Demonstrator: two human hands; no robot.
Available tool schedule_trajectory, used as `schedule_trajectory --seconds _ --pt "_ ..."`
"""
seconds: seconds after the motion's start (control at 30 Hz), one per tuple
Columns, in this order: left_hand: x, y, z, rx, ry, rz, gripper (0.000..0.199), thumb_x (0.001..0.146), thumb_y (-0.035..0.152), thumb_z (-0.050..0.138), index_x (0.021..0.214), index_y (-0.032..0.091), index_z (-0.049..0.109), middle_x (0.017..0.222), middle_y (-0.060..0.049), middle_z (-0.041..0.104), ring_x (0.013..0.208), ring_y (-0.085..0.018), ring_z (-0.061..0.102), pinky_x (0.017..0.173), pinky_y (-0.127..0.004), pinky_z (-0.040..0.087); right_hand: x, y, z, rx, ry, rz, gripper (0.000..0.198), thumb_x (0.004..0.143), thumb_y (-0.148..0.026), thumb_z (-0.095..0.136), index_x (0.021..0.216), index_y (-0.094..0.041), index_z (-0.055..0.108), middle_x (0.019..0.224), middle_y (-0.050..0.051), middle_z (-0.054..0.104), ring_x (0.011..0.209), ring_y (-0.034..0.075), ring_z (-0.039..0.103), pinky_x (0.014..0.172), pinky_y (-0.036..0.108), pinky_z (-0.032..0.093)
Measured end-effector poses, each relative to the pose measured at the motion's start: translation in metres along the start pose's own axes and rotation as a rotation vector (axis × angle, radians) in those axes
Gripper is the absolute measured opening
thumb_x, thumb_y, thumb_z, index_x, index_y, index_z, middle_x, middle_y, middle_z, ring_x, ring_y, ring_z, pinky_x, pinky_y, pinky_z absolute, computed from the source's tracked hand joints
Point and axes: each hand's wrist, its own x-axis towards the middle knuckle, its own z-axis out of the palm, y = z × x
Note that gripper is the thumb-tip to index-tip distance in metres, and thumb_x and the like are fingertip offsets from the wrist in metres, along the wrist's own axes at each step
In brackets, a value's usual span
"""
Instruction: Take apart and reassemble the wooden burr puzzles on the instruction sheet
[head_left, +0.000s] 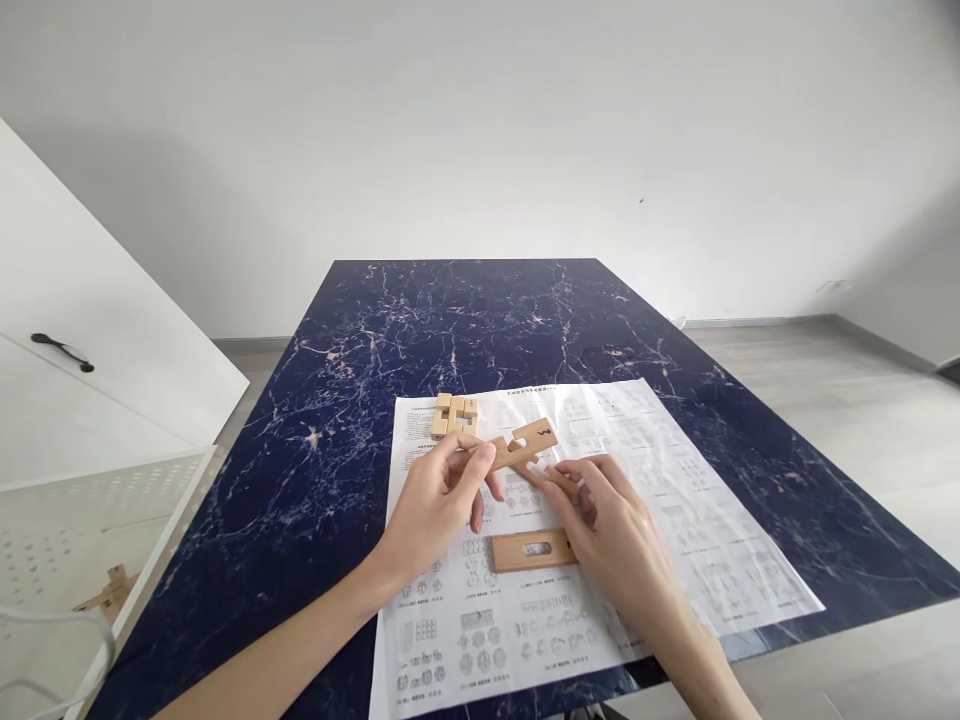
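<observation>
My left hand (442,490) pinches a flat wooden puzzle piece (536,436) with a notch and a dark mark near its far end. Between the fingers of my right hand (611,520) is a second wooden puzzle piece (530,472), slotted too, its near end hidden. The two pieces cross and seem to touch, though I cannot tell whether they interlock. Below them a wooden plate with an oblong slot (514,553) lies on the printed sheet (705,500), its right end covered by my right hand. Small interlocked wooden blocks (454,415) sit beyond my left hand.
The sheet, full of small diagrams, lies on a dark blue marbled table (450,320). At left stand a white cabinet (97,300) and a perforated white bin (112,540) with a crossed wooden piece (112,592) and a pale cable. A white wall rises behind.
</observation>
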Motion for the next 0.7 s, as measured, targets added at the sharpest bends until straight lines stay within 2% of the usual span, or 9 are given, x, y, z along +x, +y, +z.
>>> schedule_trajectory --seconds 0.13,0.23,0.3,0.37,0.53,0.63,0.7 --pt "-0.001 -0.001 -0.001 0.008 0.004 0.004 0.035 0.108 0.054 0.055 0.103 0.02 0.061 0.08 0.002 0.073 0.047 -0.007 0.057 0.053 -0.024 0.045 -0.01 -0.001 -0.01 -0.007 0.018 -0.049 0.027 0.109 -0.047 0.055 0.121 -0.025 0.065 0.121 0.01 0.063 0.068 0.016 0.063 0.061 0.034 0.057" --pt "0.0 -0.002 -0.001 0.009 -0.002 0.011 0.035 0.108 0.054 0.054 0.104 0.02 0.061 0.082 0.001 0.074 0.047 -0.007 0.056 0.053 -0.024 0.045 -0.025 -0.002 -0.021 0.001 -0.11 -0.193 0.022 0.111 -0.042 0.055 0.124 -0.028 0.064 0.121 0.009 0.065 0.089 0.022 0.07 0.072 0.035 0.061" --pt "0.0 -0.003 0.0 0.005 -0.006 0.016 0.036 0.108 0.055 0.054 0.103 0.02 0.06 0.082 0.001 0.074 0.046 -0.007 0.056 0.052 -0.024 0.045 -0.035 -0.001 -0.025 -0.004 -0.177 -0.293 0.022 0.111 -0.038 0.056 0.129 -0.028 0.062 0.124 0.01 0.065 0.107 0.027 0.069 0.084 0.039 0.063" --pt "0.0 -0.004 0.0 0.002 -0.009 0.019 0.037 0.108 0.056 0.054 0.101 0.02 0.059 0.082 0.001 0.074 0.046 -0.007 0.056 0.051 -0.023 0.044 -0.043 0.0 -0.025 -0.02 -0.197 -0.333 0.021 0.11 -0.035 0.057 0.13 -0.028 0.061 0.125 0.011 0.065 0.115 0.029 0.067 0.089 0.041 0.063" --pt "-0.002 -0.005 0.002 -0.015 -0.032 0.032 0.037 0.108 0.056 0.054 0.101 0.02 0.058 0.082 0.001 0.073 0.047 -0.007 0.056 0.051 -0.023 0.043 -0.047 -0.001 -0.022 -0.034 -0.21 -0.298 0.016 0.109 -0.031 0.06 0.124 -0.027 0.061 0.115 0.009 0.066 0.105 0.027 0.066 0.085 0.041 0.063" --pt "-0.003 -0.005 0.003 -0.012 -0.033 0.037 0.036 0.108 0.055 0.055 0.099 0.02 0.058 0.081 0.001 0.074 0.046 -0.007 0.056 0.05 -0.023 0.041 -0.046 -0.005 -0.023 -0.037 -0.244 -0.278 0.007 0.109 -0.03 0.058 0.113 -0.026 0.061 0.108 0.008 0.066 0.097 0.026 0.067 0.079 0.038 0.063" --pt "-0.003 -0.004 0.003 -0.012 -0.034 0.033 0.036 0.108 0.054 0.055 0.098 0.019 0.058 0.082 0.0 0.074 0.046 -0.007 0.055 0.051 -0.023 0.042 -0.046 -0.008 -0.024 -0.035 -0.235 -0.276 0.012 0.111 -0.03 0.052 0.104 -0.025 0.061 0.101 0.007 0.066 0.09 0.024 0.067 0.075 0.037 0.061"
